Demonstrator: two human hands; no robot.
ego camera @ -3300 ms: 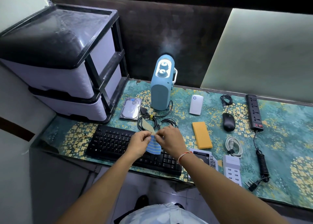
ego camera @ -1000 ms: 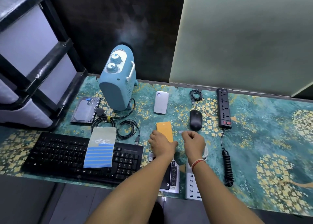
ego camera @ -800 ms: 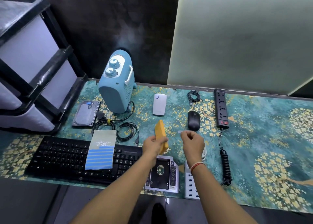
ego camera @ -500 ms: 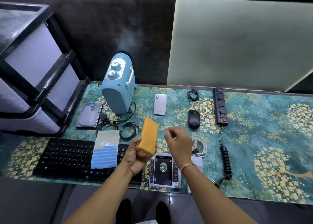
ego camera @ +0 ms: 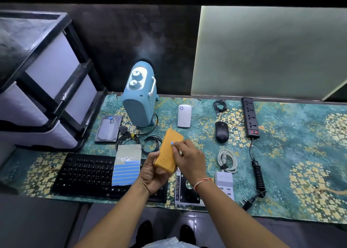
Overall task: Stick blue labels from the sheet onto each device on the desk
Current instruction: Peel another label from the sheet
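My left hand grips the lower end of an orange power bank and holds it tilted above the desk. My right hand pinches a small blue label against the power bank's face. The label sheet, with several blue strips on it, lies on the black keyboard. A hard drive at the left carries a blue label near its top.
A blue heater stands at the back, with a white device, a black mouse, a power strip, a white cable, a USB charger and a drive caddy around it. A drawer unit fills the left.
My left hand picked the orange power bank up from the desk and raised it. My right hand brought the blue label onto its face. The sheet was laid on the keyboard earlier.
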